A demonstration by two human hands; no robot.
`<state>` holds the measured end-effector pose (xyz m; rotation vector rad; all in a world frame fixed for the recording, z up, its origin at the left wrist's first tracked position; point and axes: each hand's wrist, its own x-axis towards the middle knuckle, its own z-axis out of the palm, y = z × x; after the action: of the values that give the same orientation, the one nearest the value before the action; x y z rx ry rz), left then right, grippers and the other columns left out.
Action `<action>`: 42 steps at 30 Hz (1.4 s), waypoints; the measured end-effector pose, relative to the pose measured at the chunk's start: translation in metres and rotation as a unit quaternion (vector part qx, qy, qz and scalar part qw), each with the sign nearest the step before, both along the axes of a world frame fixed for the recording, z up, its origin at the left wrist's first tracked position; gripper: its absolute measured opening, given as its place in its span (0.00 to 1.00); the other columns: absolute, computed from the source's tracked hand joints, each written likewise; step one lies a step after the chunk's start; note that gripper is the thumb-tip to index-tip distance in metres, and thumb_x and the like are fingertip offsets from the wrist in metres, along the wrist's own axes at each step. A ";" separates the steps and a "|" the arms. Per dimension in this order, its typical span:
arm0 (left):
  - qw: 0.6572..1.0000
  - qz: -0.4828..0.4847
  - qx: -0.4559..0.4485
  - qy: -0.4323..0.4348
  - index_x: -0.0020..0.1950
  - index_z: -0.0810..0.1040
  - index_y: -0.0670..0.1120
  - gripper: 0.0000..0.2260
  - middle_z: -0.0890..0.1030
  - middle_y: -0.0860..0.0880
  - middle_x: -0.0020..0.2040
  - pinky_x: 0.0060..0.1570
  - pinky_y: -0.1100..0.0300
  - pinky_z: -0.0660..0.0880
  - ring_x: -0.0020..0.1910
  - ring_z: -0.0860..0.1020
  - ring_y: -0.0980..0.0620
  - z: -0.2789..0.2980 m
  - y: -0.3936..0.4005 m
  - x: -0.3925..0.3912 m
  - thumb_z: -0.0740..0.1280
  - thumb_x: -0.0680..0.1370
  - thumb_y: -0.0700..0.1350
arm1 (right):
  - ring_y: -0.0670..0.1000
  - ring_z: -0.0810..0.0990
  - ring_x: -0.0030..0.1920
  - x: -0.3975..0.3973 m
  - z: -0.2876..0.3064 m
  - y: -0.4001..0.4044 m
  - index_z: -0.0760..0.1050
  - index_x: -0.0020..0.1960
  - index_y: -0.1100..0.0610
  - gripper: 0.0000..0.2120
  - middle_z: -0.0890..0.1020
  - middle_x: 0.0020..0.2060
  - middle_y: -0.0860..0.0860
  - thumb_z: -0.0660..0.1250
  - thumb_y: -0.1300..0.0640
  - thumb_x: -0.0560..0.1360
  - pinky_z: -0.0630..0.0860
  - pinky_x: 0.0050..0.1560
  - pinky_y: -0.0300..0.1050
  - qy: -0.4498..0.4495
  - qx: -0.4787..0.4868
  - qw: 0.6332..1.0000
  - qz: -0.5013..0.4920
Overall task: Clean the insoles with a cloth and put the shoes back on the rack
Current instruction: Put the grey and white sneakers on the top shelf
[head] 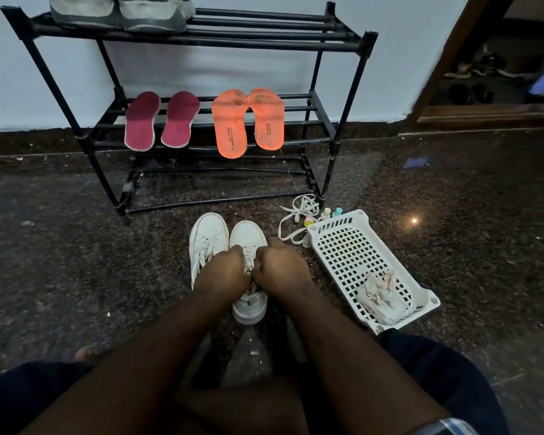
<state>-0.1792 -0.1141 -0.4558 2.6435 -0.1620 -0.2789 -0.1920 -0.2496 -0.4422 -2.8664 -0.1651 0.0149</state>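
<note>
Both hands, left hand point(222, 270) and right hand point(280, 268), curl fingers into the right white shoe point(248, 304) (its laces pinched). Bare floor point(76, 262) lies leftward; the basket point(352, 246) edge sits near on the right, the rack point(220, 200) rail ahead.

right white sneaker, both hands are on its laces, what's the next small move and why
Probably draw the laces snug and finish them. Both the left hand and the right hand pinch them over the right white sneaker, which stands on the floor beside the left white sneaker. The orange insoles lie on the rack, so lacing looks like the open step.
</note>
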 end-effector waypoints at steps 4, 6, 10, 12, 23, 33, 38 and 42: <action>0.994 0.064 -0.087 0.030 0.42 0.78 0.48 0.08 0.83 0.53 0.37 0.40 0.58 0.75 0.40 0.81 0.52 0.013 0.021 0.002 0.75 0.73 0.50 | 0.59 0.78 0.53 0.002 -0.005 -0.002 0.74 0.53 0.59 0.14 0.78 0.51 0.57 0.69 0.57 0.69 0.73 0.50 0.47 0.036 0.126 0.990 -0.051; 0.987 0.130 -0.091 -0.026 0.45 0.78 0.50 0.09 0.82 0.51 0.41 0.39 0.58 0.77 0.39 0.82 0.51 0.016 0.036 0.000 0.75 0.74 0.52 | 0.58 0.79 0.53 0.000 -0.002 -0.006 0.70 0.57 0.58 0.22 0.78 0.53 0.56 0.72 0.53 0.66 0.74 0.50 0.46 0.097 0.173 0.971 -0.132; 0.951 0.297 -0.046 0.068 0.60 0.77 0.44 0.26 0.81 0.40 0.57 0.53 0.51 0.77 0.55 0.79 0.40 0.000 0.062 -0.003 0.76 0.69 0.58 | 0.61 0.84 0.34 -0.015 0.002 0.002 0.75 0.55 0.63 0.22 0.83 0.42 0.60 0.71 0.47 0.69 0.83 0.39 0.59 0.332 0.216 0.896 -0.202; 0.906 0.329 -0.173 0.203 0.53 0.81 0.40 0.19 0.85 0.45 0.39 0.43 0.55 0.77 0.39 0.79 0.46 -0.002 0.060 -0.011 0.74 0.73 0.54 | 0.62 0.84 0.34 -0.021 0.000 0.007 0.76 0.53 0.63 0.16 0.82 0.44 0.62 0.68 0.51 0.73 0.82 0.36 0.62 0.334 0.262 0.878 -0.220; 0.856 0.333 -0.319 0.236 0.49 0.78 0.41 0.04 0.84 0.39 0.45 0.33 0.50 0.82 0.38 0.82 0.46 -0.008 0.052 -0.029 0.70 0.79 0.42 | 0.62 0.82 0.52 -0.015 -0.014 0.009 0.79 0.55 0.60 0.20 0.83 0.53 0.62 0.61 0.46 0.73 0.79 0.55 0.55 0.198 0.245 0.926 -0.208; 0.907 0.262 -0.289 0.160 0.48 0.81 0.40 0.06 0.85 0.42 0.37 0.35 0.47 0.83 0.32 0.84 0.45 0.045 0.050 -0.037 0.67 0.77 0.41 | 0.61 0.83 0.41 -0.032 0.024 0.000 0.79 0.44 0.58 0.20 0.84 0.39 0.58 0.60 0.43 0.66 0.80 0.46 0.53 0.070 0.318 0.917 -0.229; 0.948 0.195 -0.236 0.092 0.44 0.82 0.42 0.10 0.85 0.47 0.32 0.39 0.47 0.84 0.33 0.85 0.43 0.099 0.045 -0.049 0.66 0.75 0.47 | 0.56 0.81 0.37 -0.048 0.082 -0.006 0.77 0.39 0.57 0.16 0.82 0.33 0.52 0.60 0.44 0.67 0.78 0.42 0.48 0.012 0.298 0.931 -0.209; 0.974 0.152 -0.168 -0.007 0.46 0.83 0.46 0.14 0.85 0.48 0.39 0.40 0.58 0.78 0.39 0.83 0.47 0.161 0.043 -0.059 0.65 0.73 0.54 | 0.53 0.82 0.32 -0.058 0.140 -0.012 0.79 0.40 0.54 0.15 0.82 0.29 0.50 0.62 0.45 0.67 0.81 0.39 0.53 -0.056 0.327 0.925 -0.187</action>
<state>-0.2378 -0.0708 -0.2949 2.2910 0.1765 -0.1173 -0.2504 -0.2619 -0.3020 -2.1836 0.3050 -0.2339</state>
